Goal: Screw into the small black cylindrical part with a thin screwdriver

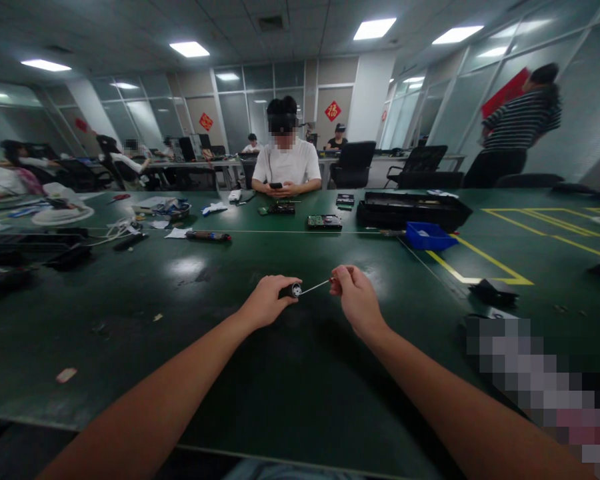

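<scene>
held rod (316, 287), blue bin (430, 237) beside black case (387, 213)

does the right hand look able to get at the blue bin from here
Probably yes, with a forward stretch: nothing tall shows between the right hand and the blue bin. But its fingers hold a thin pale rod, so they would likely need freeing first.
</scene>
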Tool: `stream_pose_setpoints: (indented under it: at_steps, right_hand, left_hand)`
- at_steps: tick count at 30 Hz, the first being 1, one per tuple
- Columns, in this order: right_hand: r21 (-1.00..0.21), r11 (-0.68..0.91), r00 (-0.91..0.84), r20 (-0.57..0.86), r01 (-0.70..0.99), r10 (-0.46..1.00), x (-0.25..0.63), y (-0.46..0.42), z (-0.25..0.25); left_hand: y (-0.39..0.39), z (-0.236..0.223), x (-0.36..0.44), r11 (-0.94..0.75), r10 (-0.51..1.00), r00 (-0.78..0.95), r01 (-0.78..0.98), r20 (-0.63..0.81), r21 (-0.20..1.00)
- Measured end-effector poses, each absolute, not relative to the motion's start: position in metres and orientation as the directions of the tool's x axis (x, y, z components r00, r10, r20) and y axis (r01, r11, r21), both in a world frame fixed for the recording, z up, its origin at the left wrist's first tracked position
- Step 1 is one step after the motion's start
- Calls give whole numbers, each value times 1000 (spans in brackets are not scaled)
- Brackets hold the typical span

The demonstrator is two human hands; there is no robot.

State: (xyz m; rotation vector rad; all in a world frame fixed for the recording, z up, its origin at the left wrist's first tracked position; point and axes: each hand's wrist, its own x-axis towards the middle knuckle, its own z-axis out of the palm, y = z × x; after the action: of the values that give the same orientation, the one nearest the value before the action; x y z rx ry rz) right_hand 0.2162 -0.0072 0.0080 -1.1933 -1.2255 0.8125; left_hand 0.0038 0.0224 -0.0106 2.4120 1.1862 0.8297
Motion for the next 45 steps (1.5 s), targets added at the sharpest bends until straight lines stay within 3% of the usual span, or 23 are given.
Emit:
stream_pose_setpoints:
  at_steps: [9,16,25,30,32,34,36,39,45]
  right_hand:
    - [-844,366,82,428,391,900,217,-15,13]
    - [-690,415,-60,476,593,877,219,-16,18]
    - [-635,355,-27,465,687,885,223,-12,17]
    - [-653,341,21,480,676,877,226,-14,19]
    - [-665,338,34,480,666,877,227,-14,20]
    - [-670,338,42,483,661,875,227,-15,21]
    - [-669,343,39,486,660,873,226,-16,23]
    - [-664,351,36,495,661,868,225,-18,24]
    - [-639,347,40,509,687,860,226,-18,26]
  left_hand:
    - [20,-12,6,-626,778,524,609,346,487]
    - [23,-17,7,-649,760,568,628,316,430]
    - [24,-14,4,-501,853,412,472,321,725]
    - [26,-7,9,-314,923,262,91,282,945]
    - [23,1,12,-227,941,236,-88,242,970]
    - [18,10,12,-188,943,250,-145,220,971]
    - [15,18,12,-206,940,272,-33,207,978]
    - [10,27,12,-280,933,304,278,193,919]
    - [6,24,25,-553,814,539,603,217,575]
